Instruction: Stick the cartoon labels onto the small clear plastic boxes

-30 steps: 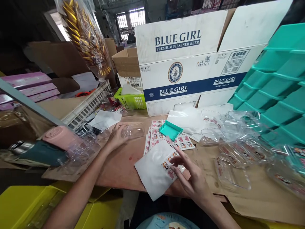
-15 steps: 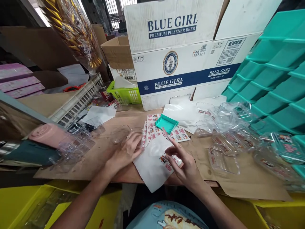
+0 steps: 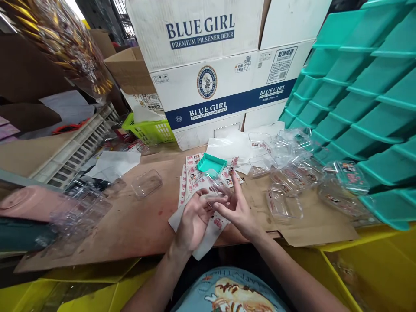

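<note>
My left hand (image 3: 195, 219) is closed round a clear plastic box (image 3: 216, 186) above the sticker sheets. On the raised index fingertip of my right hand (image 3: 238, 212) clings a small printed sticker (image 3: 232, 167). The right thumb and other fingers are close to the box; whether they press on it I cannot tell. Beneath both hands lies a white backing sheet (image 3: 203, 249) with a few printed stickers, partly covered by my left hand. Printed sticker sheets (image 3: 183, 186) are stacked behind it, and a shallow teal tray (image 3: 211, 164) rests on them.
Another clear box (image 3: 147, 183) lies to the left. Several stickered clear boxes (image 3: 286, 203) spread over the right side, before stacked teal bins (image 3: 367, 99). A white beer carton (image 3: 227, 82) stands behind. Further left are a green basket (image 3: 152, 132) and a pink bottle (image 3: 32, 201).
My left hand has taken a clear box from the left and brought it to the middle beside my right hand. The right index finger now points up with the sticker. The view has shifted right.
</note>
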